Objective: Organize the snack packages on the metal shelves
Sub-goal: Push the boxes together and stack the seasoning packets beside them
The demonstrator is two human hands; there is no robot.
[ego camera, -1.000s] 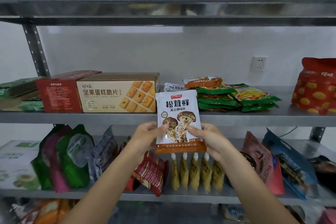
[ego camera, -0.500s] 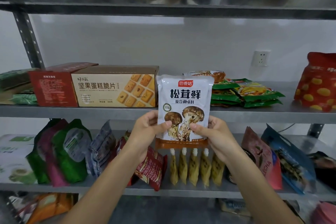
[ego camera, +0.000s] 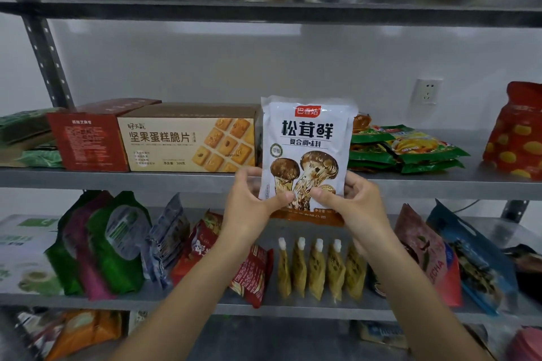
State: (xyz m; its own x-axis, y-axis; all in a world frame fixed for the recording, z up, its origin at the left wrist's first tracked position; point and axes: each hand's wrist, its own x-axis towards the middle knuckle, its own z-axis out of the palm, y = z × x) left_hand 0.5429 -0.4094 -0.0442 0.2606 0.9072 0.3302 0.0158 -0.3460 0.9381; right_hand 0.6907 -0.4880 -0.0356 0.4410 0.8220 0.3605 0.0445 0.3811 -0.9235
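A white mushroom seasoning packet (ego camera: 306,143) with a brown bottom band stands upright in front of the middle metal shelf (ego camera: 176,182). My left hand (ego camera: 249,202) pinches its lower left edge and my right hand (ego camera: 349,202) pinches its lower right edge. The packet covers the gap between a beige biscuit box (ego camera: 190,141) on its left and a stack of green snack bags (ego camera: 407,149) on its right. Its bottom edge hangs below the shelf's front lip.
A red box (ego camera: 88,141) and green packs (ego camera: 26,138) fill the shelf's left end; a red dotted bag (ego camera: 516,132) stands at far right. The lower shelf (ego camera: 293,306) holds green and pink pouches (ego camera: 99,243), red packs (ego camera: 249,272), several yellow sachets (ego camera: 319,269) and a blue bag (ego camera: 469,258).
Both hands have lifted the mushroom packet upward, from below the middle shelf's edge to in front of the gap on that shelf. The camera view has tilted slightly down.
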